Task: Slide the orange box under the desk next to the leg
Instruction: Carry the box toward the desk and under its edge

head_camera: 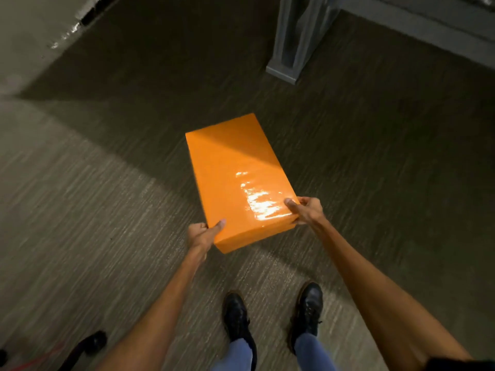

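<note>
A glossy orange box [235, 180] lies lengthwise on the grey carpet, its far end pointing toward the desk's shadow. My left hand [202, 234] grips its near left corner, thumb on the lid. My right hand [305, 210] grips the near right corner, thumb on top as well. The grey desk leg [297, 41] stands on its flat foot at the upper right, well beyond the box's far end. Whether the box rests fully on the floor or is slightly raised at my end cannot be told.
A grey rail [417, 22] runs right from the leg. A pale wall with a dark baseboard [88, 17] is at the upper left. My black shoes [308, 306] stand just behind the box. A black chair caster [93, 342] sits at the lower left.
</note>
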A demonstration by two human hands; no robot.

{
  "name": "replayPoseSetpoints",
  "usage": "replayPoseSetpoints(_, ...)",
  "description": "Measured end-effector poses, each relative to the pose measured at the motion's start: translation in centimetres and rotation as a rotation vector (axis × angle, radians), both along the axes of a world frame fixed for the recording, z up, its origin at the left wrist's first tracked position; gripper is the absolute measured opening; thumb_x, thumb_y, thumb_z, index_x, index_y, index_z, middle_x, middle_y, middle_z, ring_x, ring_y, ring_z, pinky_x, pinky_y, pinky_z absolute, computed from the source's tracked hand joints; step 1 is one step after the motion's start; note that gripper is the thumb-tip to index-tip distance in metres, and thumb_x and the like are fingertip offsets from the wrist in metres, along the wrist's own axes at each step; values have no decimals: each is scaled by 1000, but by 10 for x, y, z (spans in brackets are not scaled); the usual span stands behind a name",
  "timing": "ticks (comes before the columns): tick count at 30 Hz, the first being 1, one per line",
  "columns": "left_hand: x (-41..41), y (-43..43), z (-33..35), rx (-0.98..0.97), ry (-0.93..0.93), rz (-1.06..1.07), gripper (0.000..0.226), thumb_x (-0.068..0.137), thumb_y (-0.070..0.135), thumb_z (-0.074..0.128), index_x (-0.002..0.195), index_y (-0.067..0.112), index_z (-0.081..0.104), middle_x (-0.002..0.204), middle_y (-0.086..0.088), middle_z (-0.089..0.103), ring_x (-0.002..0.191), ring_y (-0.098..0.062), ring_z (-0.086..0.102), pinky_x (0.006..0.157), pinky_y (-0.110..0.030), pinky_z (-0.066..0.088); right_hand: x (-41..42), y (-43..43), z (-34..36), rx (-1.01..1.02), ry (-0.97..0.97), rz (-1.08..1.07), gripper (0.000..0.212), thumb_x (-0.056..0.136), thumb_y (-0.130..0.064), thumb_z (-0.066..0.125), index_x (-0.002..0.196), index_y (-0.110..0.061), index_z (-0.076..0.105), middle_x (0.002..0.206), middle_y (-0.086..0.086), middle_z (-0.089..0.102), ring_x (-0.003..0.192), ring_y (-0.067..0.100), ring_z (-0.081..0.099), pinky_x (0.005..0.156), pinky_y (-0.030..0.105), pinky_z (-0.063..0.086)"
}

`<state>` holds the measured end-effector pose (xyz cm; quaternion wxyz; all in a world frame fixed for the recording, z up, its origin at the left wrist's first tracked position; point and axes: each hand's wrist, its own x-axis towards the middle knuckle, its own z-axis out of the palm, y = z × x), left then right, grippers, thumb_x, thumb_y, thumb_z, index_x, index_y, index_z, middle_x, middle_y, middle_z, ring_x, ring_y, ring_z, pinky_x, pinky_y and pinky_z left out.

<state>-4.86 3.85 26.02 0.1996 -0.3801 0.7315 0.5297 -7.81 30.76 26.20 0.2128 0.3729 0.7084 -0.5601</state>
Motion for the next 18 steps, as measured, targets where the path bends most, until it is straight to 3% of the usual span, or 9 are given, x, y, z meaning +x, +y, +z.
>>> replayPoseSetpoints(3, -18, 17, 37, -15, 33, -105, 27, 73, 22, 82, 68, 2, 65, 79, -12, 64, 60, -17, 55, 49, -25, 40, 9, 18, 35, -29, 17, -131, 54, 82, -24, 76, 122, 7, 57, 116, 27, 67, 98, 42, 69, 75, 55, 59)
replayPoseSetpoints(6, -28, 33, 72, -26, 61, -206, 39, 72, 24, 82, 86, -9, 69, 81, -12, 68, 67, -19, 61, 53, -26, 46, 27, 35, 64, -49, 21, -223, 61, 81, -26, 76, 128, 6, 54, 119, 25, 66, 98, 38, 70, 76, 53, 59)
replayPoseSetpoints(10, -26, 65, 111, -66, 103, -312, 33, 71, 28, 83, 82, -2, 72, 80, -10, 69, 69, -20, 63, 63, -27, 48, 56, 60, 102, -68, 38, -335, 59, 82, -23, 75, 129, 7, 53, 121, 25, 66, 102, 40, 68, 79, 55, 58)
replayPoseSetpoints(13, -19, 90, 133, -67, 138, -373, 31, 71, 27, 83, 86, 3, 71, 84, -7, 67, 74, -19, 63, 66, -26, 49, 82, 80, 126, -63, 48, -393, 62, 81, -23, 76, 129, 7, 52, 121, 25, 65, 101, 39, 68, 74, 52, 60)
replayPoseSetpoints(16, -13, 116, 152, -48, 145, -432, 44, 72, 25, 82, 101, -5, 68, 90, -8, 66, 77, -19, 62, 66, -26, 48, 106, 101, 144, -49, 83, -436, 63, 82, -24, 75, 131, 8, 51, 124, 26, 64, 100, 40, 68, 57, 41, 62)
replayPoseSetpoints(18, -9, 135, 160, -42, 148, -475, 48, 73, 27, 82, 106, -5, 67, 96, -13, 69, 78, -19, 62, 67, -26, 48, 119, 117, 154, -37, 95, -453, 65, 83, -25, 74, 133, 8, 49, 125, 25, 63, 98, 40, 69, 59, 42, 62)
